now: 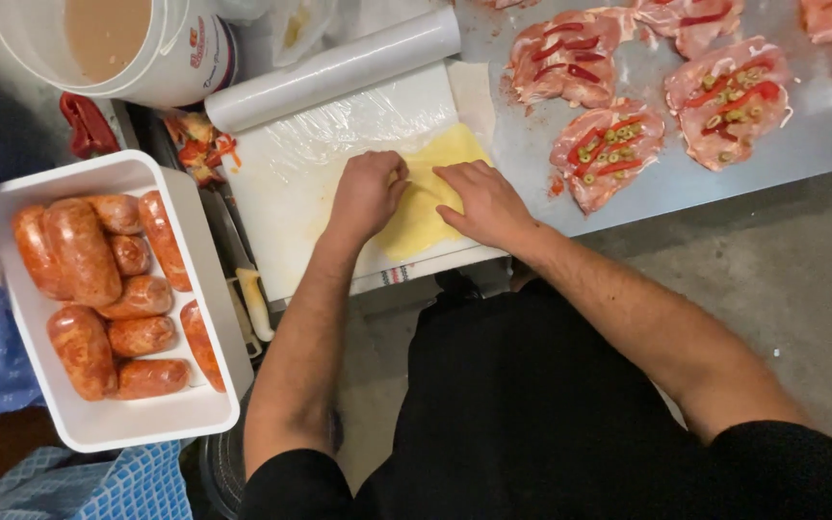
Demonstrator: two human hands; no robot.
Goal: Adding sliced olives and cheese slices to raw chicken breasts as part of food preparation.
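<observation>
My left hand (366, 191) rests curled on the left edge of a yellow flat sheet (426, 207) that lies on clear plastic film (339, 125) spread over a white board. On the sheet's right part my right hand (481, 200) presses flat, fingers together. A roll of the film (334, 69) lies across the far end of the board. The two hands sit close together, almost touching over the yellow sheet.
A white tray (185, 414) of several wrapped orange-red meat rolls stands at the left. Flat raw meat pieces (607, 143) topped with red pepper strips and green olive slices lie on the steel table at the right. A white bucket (161, 58) of beige liquid stands at the back left.
</observation>
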